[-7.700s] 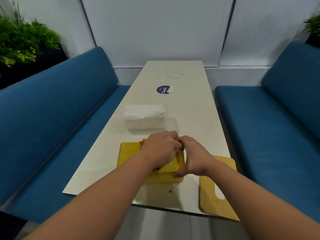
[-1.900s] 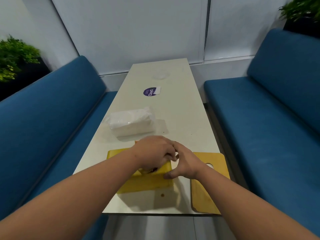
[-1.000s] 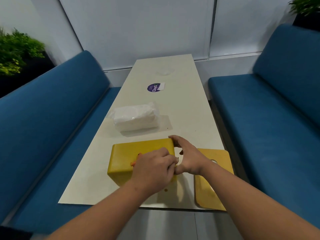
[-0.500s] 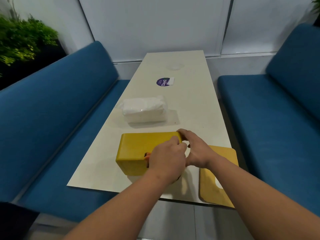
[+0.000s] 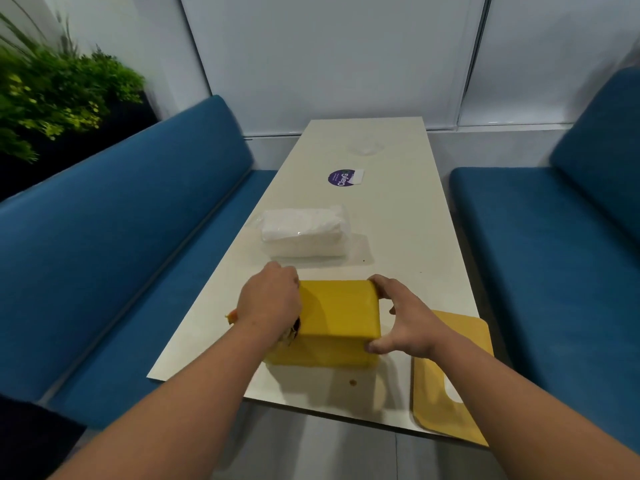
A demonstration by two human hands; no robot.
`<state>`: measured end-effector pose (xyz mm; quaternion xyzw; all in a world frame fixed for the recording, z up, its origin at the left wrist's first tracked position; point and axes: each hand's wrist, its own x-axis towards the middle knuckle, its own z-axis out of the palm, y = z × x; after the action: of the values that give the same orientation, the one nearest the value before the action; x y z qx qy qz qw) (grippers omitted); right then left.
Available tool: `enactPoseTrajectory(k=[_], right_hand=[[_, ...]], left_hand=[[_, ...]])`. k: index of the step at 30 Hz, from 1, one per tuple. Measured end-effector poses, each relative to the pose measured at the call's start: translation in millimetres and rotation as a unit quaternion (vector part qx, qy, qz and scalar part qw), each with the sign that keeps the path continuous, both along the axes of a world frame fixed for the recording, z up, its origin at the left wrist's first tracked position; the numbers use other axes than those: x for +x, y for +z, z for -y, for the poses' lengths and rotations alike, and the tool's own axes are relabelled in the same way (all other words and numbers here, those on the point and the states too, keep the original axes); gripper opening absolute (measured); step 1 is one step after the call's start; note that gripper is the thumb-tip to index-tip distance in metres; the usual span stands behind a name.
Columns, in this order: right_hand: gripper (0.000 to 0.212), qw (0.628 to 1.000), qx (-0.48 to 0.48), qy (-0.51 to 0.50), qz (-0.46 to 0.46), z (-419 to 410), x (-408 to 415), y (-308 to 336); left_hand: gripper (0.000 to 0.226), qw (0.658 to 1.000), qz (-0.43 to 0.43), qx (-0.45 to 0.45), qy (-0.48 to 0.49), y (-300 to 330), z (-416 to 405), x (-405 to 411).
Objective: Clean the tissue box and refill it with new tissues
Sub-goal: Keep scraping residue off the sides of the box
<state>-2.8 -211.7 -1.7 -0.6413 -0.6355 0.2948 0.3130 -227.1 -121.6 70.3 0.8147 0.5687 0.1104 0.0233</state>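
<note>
- Yellow tissue box [image 5: 337, 308] near the front edge of the tabletop [image 5: 405, 233], solid face up.
- Right hand [image 5: 407, 323] clasping the box's right end, fingers over the far corner, thumb at the near corner.
- Left hand [image 5: 270, 299] curled at the box's left end, gripping something orange and dark that is mostly hidden; cannot tell what.
- Wrapped pack of white tissues [image 5: 304, 233] just beyond the box, apart from it.
- Flat yellow lid [image 5: 450, 379] at the right, overhanging the tabletop's front edge.
- Purple round sticker [image 5: 339, 177] farther back.
</note>
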Motion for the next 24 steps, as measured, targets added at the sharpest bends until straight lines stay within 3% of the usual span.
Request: enactPoseTrajectory(k=[9,13,18,24], right_hand=[[0.1,0.999,0.016,-0.023,-0.034,-1,-3,-3],[0.113,1.0,0.004,-0.01,0.009,0,-3,-2],[0.114,1.0,-0.009,-0.006,0.02,1,-2,1],[0.116,1.0,-0.03,-0.004,-0.002,3,-4,5]], left_hand=[[0.026,0.981,-0.005,-0.03,-0.192,-1,38,93],[0.023,0.991,-0.018,-0.027,-0.127,-2,13,44],[0.027,1.0,0.007,-0.016,-0.022,-6,-13,-24],[0.026,0.999,0.021,-0.008,0.032,-7,-23,-59]])
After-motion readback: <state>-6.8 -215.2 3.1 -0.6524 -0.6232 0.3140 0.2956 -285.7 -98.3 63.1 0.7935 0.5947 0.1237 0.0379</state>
